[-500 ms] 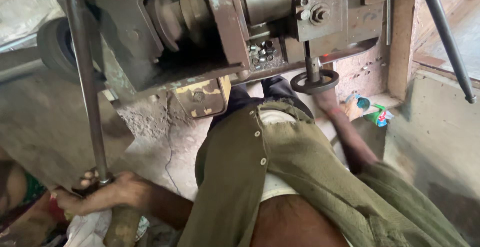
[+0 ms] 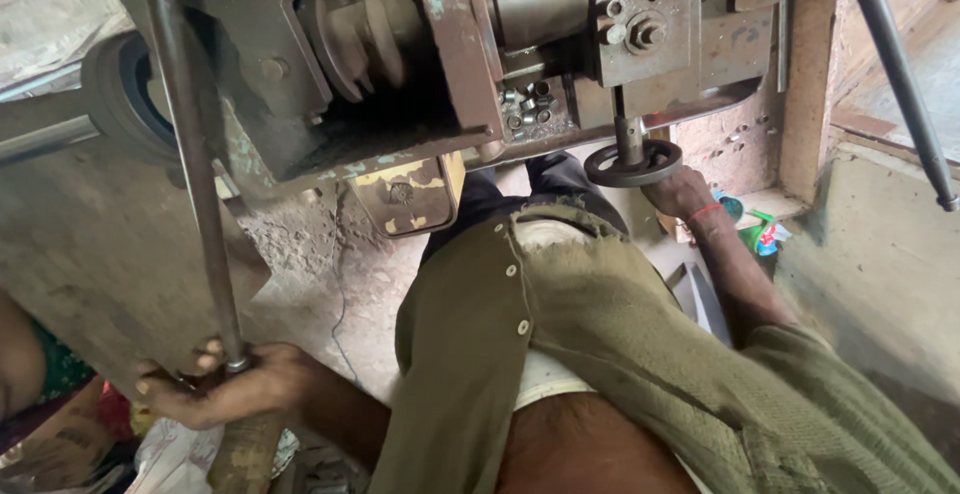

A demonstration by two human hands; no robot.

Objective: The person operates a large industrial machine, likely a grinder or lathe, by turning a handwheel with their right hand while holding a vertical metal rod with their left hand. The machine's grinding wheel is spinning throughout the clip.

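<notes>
Handwheel (image 2: 632, 164) under the worn lathe (image 2: 420, 64) sat in my right hand (image 2: 678, 192), fingers curled on its rim; my left hand (image 2: 225, 389) was clenched round the long steel lever (image 2: 190, 154) at its lower end. Both controls were gripped; I could not judge any cut made.
</notes>
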